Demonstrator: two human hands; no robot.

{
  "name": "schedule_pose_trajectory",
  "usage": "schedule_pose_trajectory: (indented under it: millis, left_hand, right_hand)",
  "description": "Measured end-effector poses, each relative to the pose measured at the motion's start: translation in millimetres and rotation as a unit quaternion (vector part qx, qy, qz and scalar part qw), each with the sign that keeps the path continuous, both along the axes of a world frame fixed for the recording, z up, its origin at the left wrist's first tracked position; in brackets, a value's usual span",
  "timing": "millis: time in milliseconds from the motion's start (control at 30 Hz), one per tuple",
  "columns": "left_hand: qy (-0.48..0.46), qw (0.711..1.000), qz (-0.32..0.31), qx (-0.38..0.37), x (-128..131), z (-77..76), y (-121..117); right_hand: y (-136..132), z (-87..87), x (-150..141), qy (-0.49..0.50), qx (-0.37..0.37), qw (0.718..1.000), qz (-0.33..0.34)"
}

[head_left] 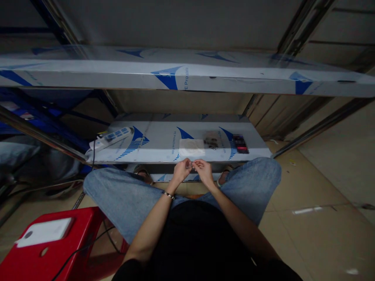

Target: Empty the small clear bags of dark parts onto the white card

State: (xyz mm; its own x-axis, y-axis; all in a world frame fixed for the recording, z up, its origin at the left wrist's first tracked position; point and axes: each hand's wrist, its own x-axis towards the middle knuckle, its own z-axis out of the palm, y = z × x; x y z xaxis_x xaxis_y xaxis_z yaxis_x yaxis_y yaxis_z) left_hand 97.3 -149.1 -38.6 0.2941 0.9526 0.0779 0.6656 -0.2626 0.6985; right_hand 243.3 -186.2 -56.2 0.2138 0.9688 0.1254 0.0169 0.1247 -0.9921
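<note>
My left hand (181,170) is closed, its fingers curled around a small, shiny thing (189,165) too tiny to make out. Against it, my right hand (204,170) holds its thumb and fingertips pinched together; what lies between them cannot be made out. Both hands meet over my lap, just in front of the lower shelf's (155,150) near edge. On that film-covered shelf, directly beyond the hands, lies a pale square sheet (191,147). A cluster of small dark pieces (211,142) lies right of the sheet, and a blurred-out dark and red item (241,144) is farther right.
A white power strip (113,138) sits at the shelf's left end. Above, an upper shelf (125,76) in protective film spans the view. At lower left, a red stool (79,230) bears a flat white device (45,232), with black cables nearby. Another person's leg (35,156) shows at left.
</note>
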Motion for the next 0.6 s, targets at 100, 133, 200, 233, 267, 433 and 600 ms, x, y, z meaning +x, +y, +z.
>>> schedule_pose_trajectory:
  millis: [100,133,200,233,267,433,600]
  left_hand:
    - [0.034,0.999,0.004,0.004,-3,1.8,1]
    - [0.032,0.999,0.008,0.003,-4,1.3,1]
    - [0.017,1.000,0.013,0.002,-4,-0.8,2]
    - [0.007,1.000,0.010,0.001,-4,-1.9,2]
    - [-0.002,1.000,0.006,-0.001,-4,-2.8,2]
    - [-0.051,0.999,-0.006,-0.003,0,-3.6,1]
    - [-0.085,0.996,-0.009,0.001,-1,-1.5,3]
  right_hand:
    - [19,5.3,1,-0.015,0.024,1.000,0.009]
    - [25,6.4,1,-0.022,0.031,0.999,0.012]
    - [31,7.5,1,-0.047,0.049,0.998,0.019]
    - [31,7.8,1,-0.065,0.060,0.996,0.023]
    - [30,8.3,1,-0.086,0.072,0.993,0.029]
    - [23,12.2,1,-0.171,0.099,0.980,0.036]
    - [24,16.0,0,-0.186,0.100,0.977,0.024]
